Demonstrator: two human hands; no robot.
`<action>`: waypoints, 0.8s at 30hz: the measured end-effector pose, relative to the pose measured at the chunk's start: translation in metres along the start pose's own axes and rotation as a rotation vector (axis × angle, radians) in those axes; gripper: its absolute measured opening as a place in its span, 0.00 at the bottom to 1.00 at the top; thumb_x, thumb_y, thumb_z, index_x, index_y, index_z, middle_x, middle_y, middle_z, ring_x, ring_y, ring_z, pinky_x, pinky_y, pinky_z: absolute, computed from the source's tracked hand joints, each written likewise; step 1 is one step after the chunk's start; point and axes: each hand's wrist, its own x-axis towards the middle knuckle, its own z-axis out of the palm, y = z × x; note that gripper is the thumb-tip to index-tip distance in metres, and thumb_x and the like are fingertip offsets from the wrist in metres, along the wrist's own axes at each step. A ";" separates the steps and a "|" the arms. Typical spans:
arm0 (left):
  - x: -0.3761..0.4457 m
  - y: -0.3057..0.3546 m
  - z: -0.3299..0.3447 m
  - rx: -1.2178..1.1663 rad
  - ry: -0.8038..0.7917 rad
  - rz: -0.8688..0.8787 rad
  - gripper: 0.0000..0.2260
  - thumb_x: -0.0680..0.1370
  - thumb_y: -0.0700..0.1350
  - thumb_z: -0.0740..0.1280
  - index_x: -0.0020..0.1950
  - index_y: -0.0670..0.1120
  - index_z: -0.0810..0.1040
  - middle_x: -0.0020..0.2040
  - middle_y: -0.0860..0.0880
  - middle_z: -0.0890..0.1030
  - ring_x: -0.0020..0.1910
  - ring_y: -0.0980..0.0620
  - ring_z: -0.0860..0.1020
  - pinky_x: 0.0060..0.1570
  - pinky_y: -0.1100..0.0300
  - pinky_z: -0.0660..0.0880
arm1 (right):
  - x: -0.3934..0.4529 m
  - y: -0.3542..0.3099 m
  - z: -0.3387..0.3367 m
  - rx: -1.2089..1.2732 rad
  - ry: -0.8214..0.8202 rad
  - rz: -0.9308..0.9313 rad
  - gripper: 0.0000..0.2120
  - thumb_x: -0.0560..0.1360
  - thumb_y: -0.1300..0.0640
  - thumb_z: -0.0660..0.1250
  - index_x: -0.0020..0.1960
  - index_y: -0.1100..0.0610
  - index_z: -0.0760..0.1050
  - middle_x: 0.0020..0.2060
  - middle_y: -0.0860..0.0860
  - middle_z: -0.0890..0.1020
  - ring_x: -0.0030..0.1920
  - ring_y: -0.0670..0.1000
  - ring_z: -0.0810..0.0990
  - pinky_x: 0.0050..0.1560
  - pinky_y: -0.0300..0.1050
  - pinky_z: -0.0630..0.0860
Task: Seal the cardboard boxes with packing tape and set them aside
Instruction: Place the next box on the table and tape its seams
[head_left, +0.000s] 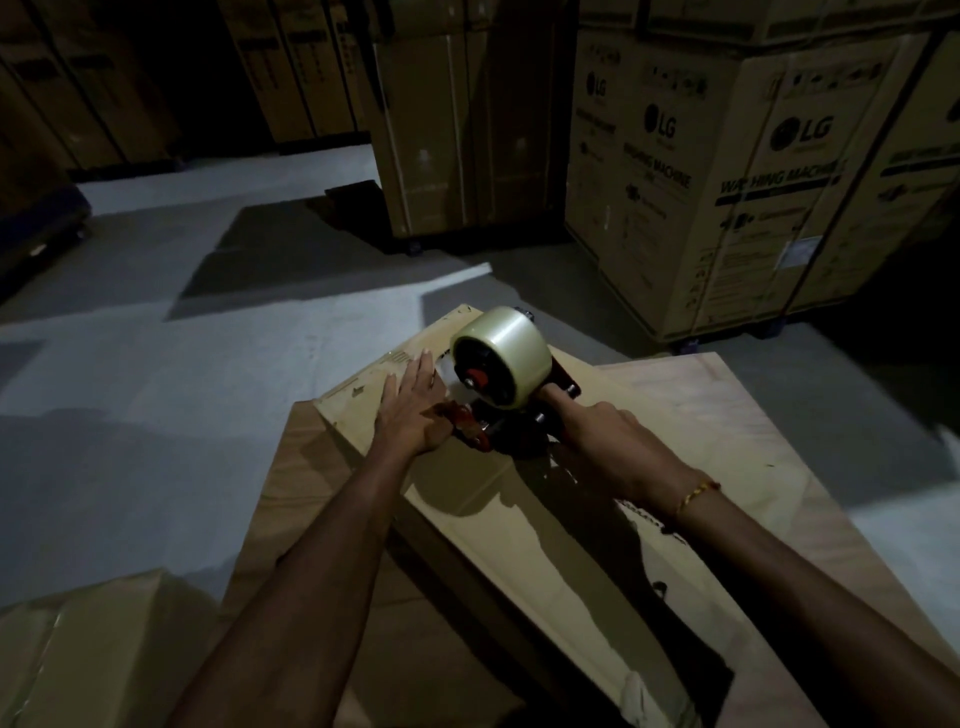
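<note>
Cardboard, pale brown and dimly lit, fills the head view: a flat box (524, 514) lies on a wider sheet of cardboard (737, 415) on the grey floor (156, 395). Its flaps are folded down, so what it holds cannot be told. On its far end sits the tape dispenser (501, 395) with a full roll of clear tape (506, 345). The right hand (605, 441) is curled round the dispenser's handle, forefinger stretched along it. The left hand (415, 408) lies flat, fingers straight, pressing the lid just beside the dispenser's red front.

The box looks stiff but light and likely to slide, so the flat hand is well placed; to set it aside, holding both long edges seems best. Tall printed washing machine cartons (727, 182) stand well behind; another taped carton (78, 649) lies at the near left.
</note>
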 end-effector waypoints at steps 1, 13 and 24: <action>-0.001 0.001 -0.001 -0.005 -0.005 -0.005 0.34 0.84 0.59 0.56 0.84 0.50 0.43 0.83 0.48 0.38 0.81 0.49 0.37 0.79 0.47 0.38 | 0.002 -0.003 -0.004 -0.008 -0.012 0.001 0.31 0.82 0.59 0.62 0.75 0.37 0.52 0.42 0.51 0.78 0.35 0.51 0.77 0.34 0.47 0.77; 0.002 0.007 0.000 -0.044 0.023 -0.060 0.29 0.85 0.59 0.43 0.84 0.47 0.44 0.83 0.47 0.40 0.82 0.49 0.40 0.79 0.43 0.41 | -0.065 0.025 -0.031 -0.054 -0.106 0.066 0.31 0.81 0.58 0.64 0.74 0.36 0.53 0.42 0.52 0.80 0.33 0.48 0.77 0.35 0.47 0.78; -0.045 0.058 0.013 0.000 0.015 0.021 0.33 0.84 0.63 0.46 0.83 0.47 0.43 0.83 0.46 0.40 0.82 0.45 0.40 0.79 0.42 0.43 | -0.100 0.043 -0.004 0.011 0.046 0.053 0.28 0.82 0.58 0.64 0.70 0.34 0.55 0.45 0.50 0.81 0.39 0.48 0.80 0.41 0.50 0.81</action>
